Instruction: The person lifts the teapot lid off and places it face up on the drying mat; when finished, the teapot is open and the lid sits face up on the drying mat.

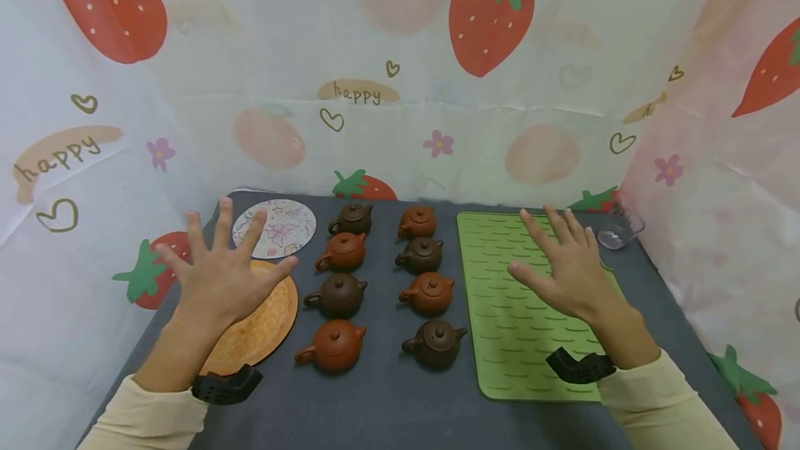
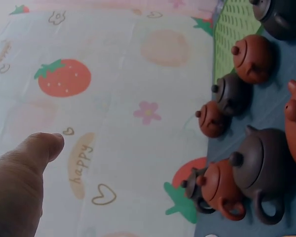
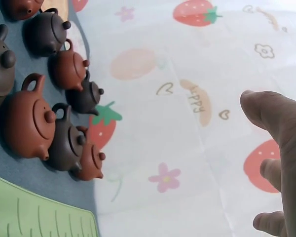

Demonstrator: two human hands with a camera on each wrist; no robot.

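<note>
Right hand (image 1: 569,273) is hovering over green mat (image 1: 500,353), left hand (image 1: 225,280) well left of it above tan disc (image 1: 271,321). Both are holding fingers spread wide, gripping nothing. Eight teapots (image 1: 432,297) are standing in two columns left of green mat.

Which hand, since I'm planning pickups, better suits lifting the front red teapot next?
Likely the left hand: nearer the red teapot, whose handle points its way. The right hand is over the mat.
</note>
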